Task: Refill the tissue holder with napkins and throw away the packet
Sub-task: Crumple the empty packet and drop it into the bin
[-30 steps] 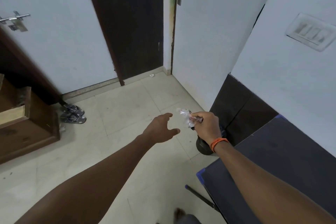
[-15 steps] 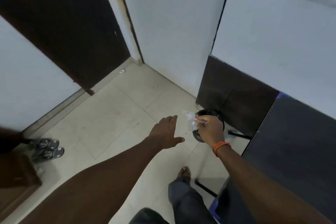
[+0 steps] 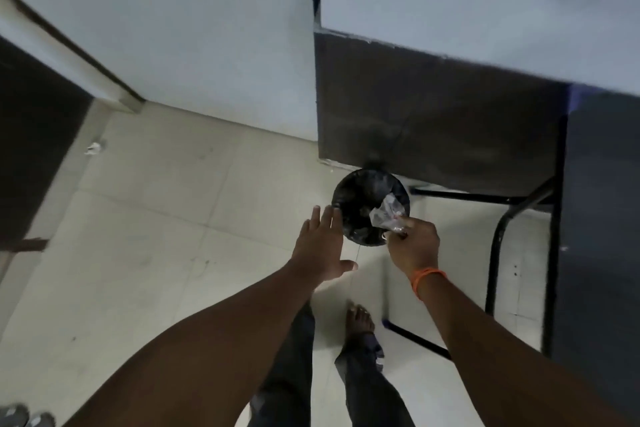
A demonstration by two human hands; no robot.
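Observation:
A small round dustbin (image 3: 360, 198) lined with a black bag stands on the tiled floor against a dark wall panel. My right hand (image 3: 414, 246), with an orange band at the wrist, pinches a crumpled clear plastic packet (image 3: 388, 213) directly over the bin's right side. My left hand (image 3: 320, 246) hovers flat with fingers spread just left of the bin's rim, holding nothing. The tissue holder and napkins are out of sight.
A dark table (image 3: 602, 218) with black metal legs (image 3: 498, 253) stands at the right, close to the bin. White walls meet at a corner behind. A dark door (image 3: 31, 156) is at the left, a paper scrap (image 3: 94, 148) near it. My bare foot (image 3: 360, 321) is below the bin.
I have stepped closer and my view has tilted down. My right hand has carried the packet from beside the bin to over its opening; my left hand has moved up to the rim.

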